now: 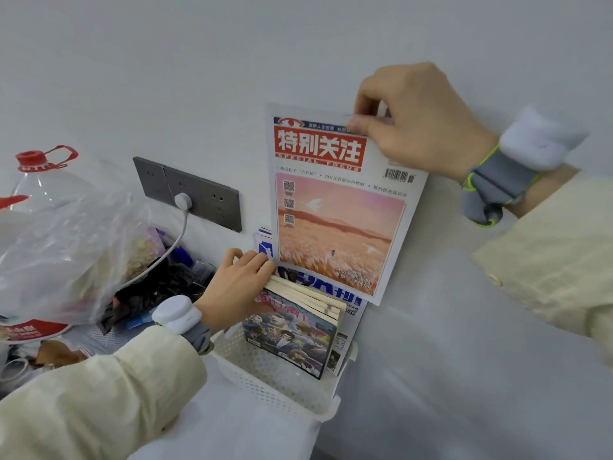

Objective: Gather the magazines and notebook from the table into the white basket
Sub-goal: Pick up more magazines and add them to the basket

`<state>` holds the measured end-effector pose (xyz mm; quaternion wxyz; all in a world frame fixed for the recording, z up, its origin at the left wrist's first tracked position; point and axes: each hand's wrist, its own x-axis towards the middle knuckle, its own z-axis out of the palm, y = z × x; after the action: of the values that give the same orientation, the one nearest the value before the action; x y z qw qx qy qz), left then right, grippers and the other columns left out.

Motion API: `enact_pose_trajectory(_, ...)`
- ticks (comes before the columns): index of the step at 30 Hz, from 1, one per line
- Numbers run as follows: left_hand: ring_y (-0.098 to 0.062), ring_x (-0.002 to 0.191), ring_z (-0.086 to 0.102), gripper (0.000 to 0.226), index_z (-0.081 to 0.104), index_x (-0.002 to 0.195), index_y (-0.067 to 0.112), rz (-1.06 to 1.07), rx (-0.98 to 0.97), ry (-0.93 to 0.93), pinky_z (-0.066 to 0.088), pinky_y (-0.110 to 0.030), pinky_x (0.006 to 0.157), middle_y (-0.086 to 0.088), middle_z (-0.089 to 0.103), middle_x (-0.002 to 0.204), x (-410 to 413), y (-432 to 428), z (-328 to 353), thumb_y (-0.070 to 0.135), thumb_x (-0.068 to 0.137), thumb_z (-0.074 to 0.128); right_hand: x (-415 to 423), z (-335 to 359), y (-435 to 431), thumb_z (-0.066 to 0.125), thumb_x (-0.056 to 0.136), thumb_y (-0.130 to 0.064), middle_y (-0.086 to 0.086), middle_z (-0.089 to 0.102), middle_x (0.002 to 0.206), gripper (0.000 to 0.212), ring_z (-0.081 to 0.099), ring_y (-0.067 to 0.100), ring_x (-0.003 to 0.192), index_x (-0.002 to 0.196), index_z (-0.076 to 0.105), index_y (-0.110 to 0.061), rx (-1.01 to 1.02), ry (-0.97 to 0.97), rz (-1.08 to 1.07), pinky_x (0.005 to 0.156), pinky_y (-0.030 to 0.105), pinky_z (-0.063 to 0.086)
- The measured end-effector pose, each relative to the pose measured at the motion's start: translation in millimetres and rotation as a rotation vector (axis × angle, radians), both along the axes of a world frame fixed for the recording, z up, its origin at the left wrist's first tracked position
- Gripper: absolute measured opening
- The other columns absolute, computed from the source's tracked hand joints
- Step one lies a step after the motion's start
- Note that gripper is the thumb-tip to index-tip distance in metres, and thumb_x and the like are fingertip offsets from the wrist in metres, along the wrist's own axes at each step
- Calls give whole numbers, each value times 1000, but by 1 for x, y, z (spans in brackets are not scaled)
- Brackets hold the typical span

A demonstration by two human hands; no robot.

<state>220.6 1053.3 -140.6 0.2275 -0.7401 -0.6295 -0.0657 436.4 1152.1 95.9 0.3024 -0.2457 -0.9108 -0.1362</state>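
Observation:
My right hand [421,124] pinches the top edge of a magazine [338,224] with a red title block and a pink field picture. It hangs upright above the white basket [272,380], its lower edge over the magazines standing inside. A thick comic-cover book [292,336] leans at the front of the basket, with a blue-lettered magazine [345,295] behind it. My left hand [237,283] rests on the top edges of the standing magazines, fingers bent over them at the basket's far left.
A clear plastic bag [73,254] full of odds and ends and a large water bottle with a red cap [33,180] crowd the left. A grey wall socket panel [189,194] holds a white plug with a cable. A white tabletop [464,393] spreads to the right.

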Motion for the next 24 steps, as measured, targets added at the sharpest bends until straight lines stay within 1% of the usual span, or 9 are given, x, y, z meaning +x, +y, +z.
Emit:
enact_pose_trajectory(5, -27, 94, 61, 75, 61, 105, 13, 41, 106, -67, 29, -38, 84, -6, 62, 105, -4, -2, -12, 56, 48, 83, -19, -67, -14, 49, 93, -29, 12, 59, 104, 22, 57, 34, 95, 96, 59, -10, -87, -57, -25, 82, 44, 46)
enact_pose_trajectory(10, -30, 113, 51, 96, 40, 129, 15, 175, 188, -342, 36, -49, 92, -11, 51, 125, -6, -5, -17, 57, 53, 81, -31, -133, -18, 43, 97, -30, 7, 56, 100, 26, 59, 29, 83, 97, 57, -8, -257, -79, -33, 75, 41, 48)
enact_pose_trajectory(13, -26, 124, 43, 118, 18, 146, 11, 263, 94, -687, 36, -49, 99, -10, 43, 135, -7, -3, -25, 46, 55, 85, -38, -162, -17, 43, 98, -28, 8, 57, 98, 27, 59, 30, 78, 97, 58, -6, -315, -85, 3, 71, 40, 48)
enact_pose_trajectory(15, -17, 126, 41, 127, 4, 149, 11, 231, -11, -1040, 35, -36, 105, -3, 43, 136, -6, -2, -31, 33, 56, 88, -43, -180, -20, 41, 99, -25, 10, 59, 99, 28, 60, 33, 77, 100, 59, -5, -325, -124, 23, 71, 42, 49)
enact_pose_trajectory(17, -6, 118, 46, 123, 6, 149, 13, 216, -80, -1263, 37, -20, 98, 8, 48, 127, -4, 0, -39, 23, 58, 88, -46, -196, -20, 38, 100, -20, 11, 61, 101, 27, 61, 34, 78, 107, 59, -4, -335, -188, 41, 71, 43, 50)
enact_pose_trajectory(19, -3, 105, 54, 104, 24, 142, 18, 233, -115, -1338, 43, -11, 85, 18, 54, 112, -4, 1, -44, 22, 60, 87, -47, -208, -18, 38, 97, -8, 13, 63, 105, 29, 62, 35, 85, 119, 56, -6, -351, -250, 65, 74, 42, 50)
enact_pose_trajectory(20, -1, 98, 57, 91, 33, 132, 22, 239, -125, -1356, 44, -5, 77, 23, 56, 105, -4, 2, -46, 24, 60, 87, -47, -211, -17, 37, 94, -2, 14, 64, 110, 37, 62, 34, 91, 128, 52, -8, -375, -277, 66, 78, 41, 50)
enact_pose_trajectory(22, 11, 87, 56, 77, 40, 120, 29, 235, -140, -1402, 43, -1, 65, 28, 55, 98, -5, 2, -47, 26, 60, 87, -47, -211, -13, 37, 91, 5, 13, 64, 115, 51, 60, 31, 101, 138, 45, -14, -480, -313, 57, 86, 38, 49)
enact_pose_trajectory(24, 16, 87, 53, 75, 40, 119, 30, 210, -139, -1434, 44, -4, 70, 27, 56, 100, -5, 3, -45, 26, 60, 87, -50, -207, -8, 37, 89, 8, 15, 65, 113, 56, 60, 31, 101, 139, 43, -17, -551, -383, 43, 87, 36, 48)
